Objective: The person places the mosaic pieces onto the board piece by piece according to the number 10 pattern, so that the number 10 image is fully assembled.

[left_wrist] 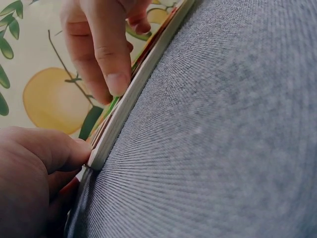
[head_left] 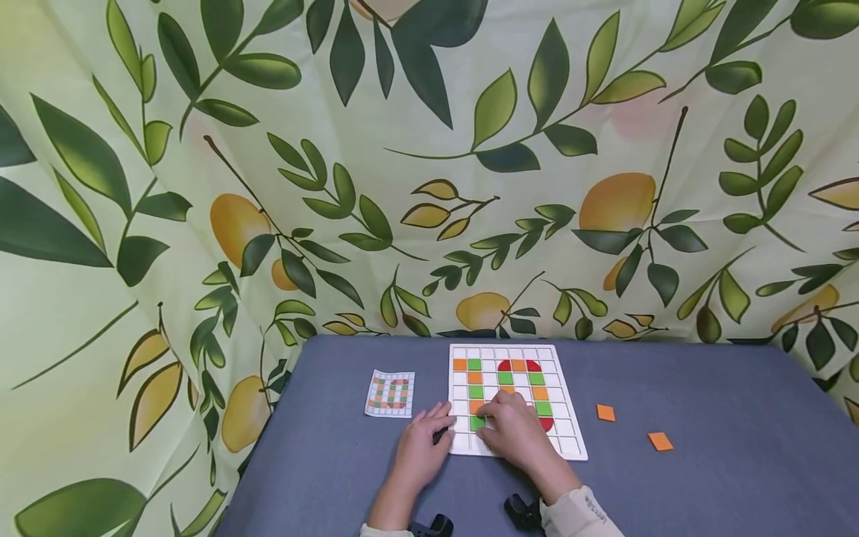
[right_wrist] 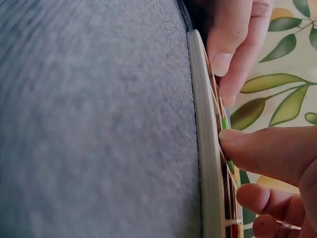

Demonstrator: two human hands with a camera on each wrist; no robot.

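A white gridded board [head_left: 567, 440] lies on the table, holding orange, green and red tiles in its squares. My left hand [head_left: 424, 444] rests at the board's left edge, its thumb touching the near corner in the left wrist view. Over the board's lower left is my right hand [head_left: 517, 429], thumb and index fingertip at either side of a green tile [head_left: 477, 423] set in a square. In the right wrist view the right thumb [right_wrist: 242, 141] touches the board's surface. Part of the board's middle is hidden under the right hand.
A small printed pattern card [head_left: 390, 394] lies left of the board. Two loose orange tiles, one nearer the board [head_left: 605, 412] and one farther right [head_left: 661, 441], lie on the grey-blue tabletop [head_left: 725, 492]. A leaf-patterned cloth [head_left: 429, 298] hangs behind.
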